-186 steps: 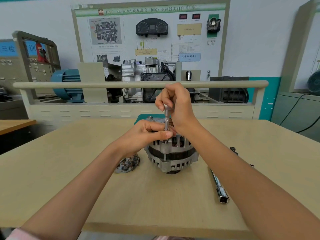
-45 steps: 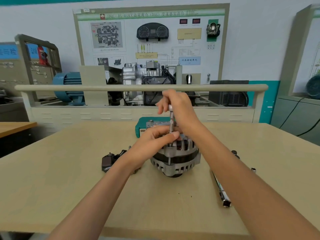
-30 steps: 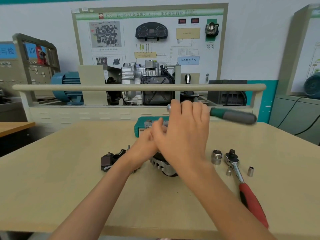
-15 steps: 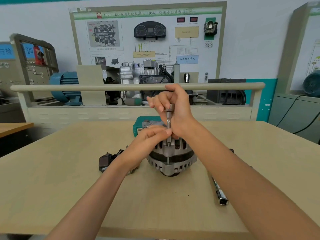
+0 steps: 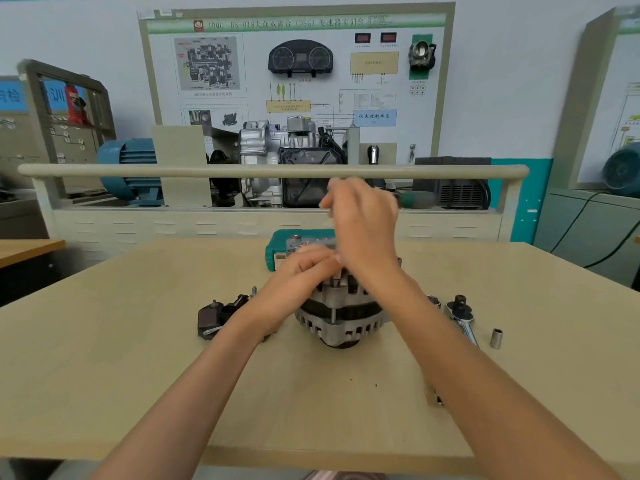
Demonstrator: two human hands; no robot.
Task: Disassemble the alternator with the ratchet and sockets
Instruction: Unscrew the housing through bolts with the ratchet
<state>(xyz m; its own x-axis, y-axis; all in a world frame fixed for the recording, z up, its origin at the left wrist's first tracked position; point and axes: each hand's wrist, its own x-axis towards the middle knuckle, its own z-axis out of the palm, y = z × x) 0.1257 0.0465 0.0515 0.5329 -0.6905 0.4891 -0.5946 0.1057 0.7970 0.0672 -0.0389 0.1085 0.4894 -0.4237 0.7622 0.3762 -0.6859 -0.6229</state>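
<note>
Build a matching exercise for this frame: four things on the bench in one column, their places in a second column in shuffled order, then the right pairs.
Things
1. alternator
2. loose socket
3. dark removed part
4. green tool case

Places
A. standing alone on the table, far right of the tools
B. lying on the table left of the left forearm
C. at the table's far edge, behind both hands
D. mid-table, under the left hand and right hand

Pairs: 1-D, 2-A, 3-B, 4-C
</note>
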